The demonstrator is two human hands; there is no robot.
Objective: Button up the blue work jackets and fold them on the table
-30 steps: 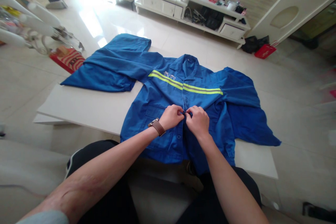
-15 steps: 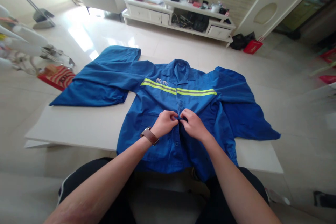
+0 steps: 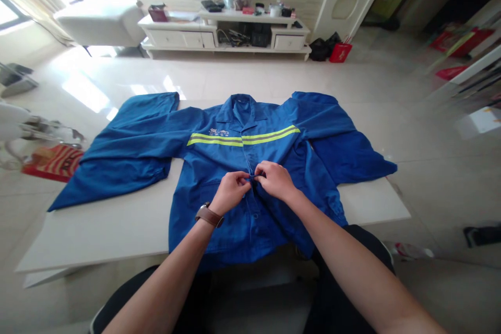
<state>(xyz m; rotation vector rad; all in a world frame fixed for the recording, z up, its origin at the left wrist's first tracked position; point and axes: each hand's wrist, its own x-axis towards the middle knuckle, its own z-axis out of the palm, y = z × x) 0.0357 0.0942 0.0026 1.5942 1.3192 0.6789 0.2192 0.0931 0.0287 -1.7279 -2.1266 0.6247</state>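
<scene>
A blue work jacket (image 3: 219, 167) lies spread out, front side up, with a yellow-green reflective stripe across its chest and both sleeves out to the sides. My left hand (image 3: 231, 189), with a brown-strapped watch (image 3: 210, 215) on its wrist, pinches the front edge near the middle of the jacket. Close against it, my right hand (image 3: 274, 179) pinches the same front opening from the other side. What lies between the fingertips is mostly hidden. Lower on the front edge a button (image 3: 255, 216) shows.
Under the jacket is a white table (image 3: 117, 229). A red striped bag (image 3: 58, 163) and white robot-like hardware (image 3: 50, 128) stand at the left. Beyond the tiled floor is a white TV cabinet (image 3: 168, 37) with small items on top. A plastic bottle (image 3: 413, 251) lies at the right.
The view has swung to the right and tilted, so everything appears shifted left. Both hands still pinch the jacket's front edge, with only slight finger movement.
</scene>
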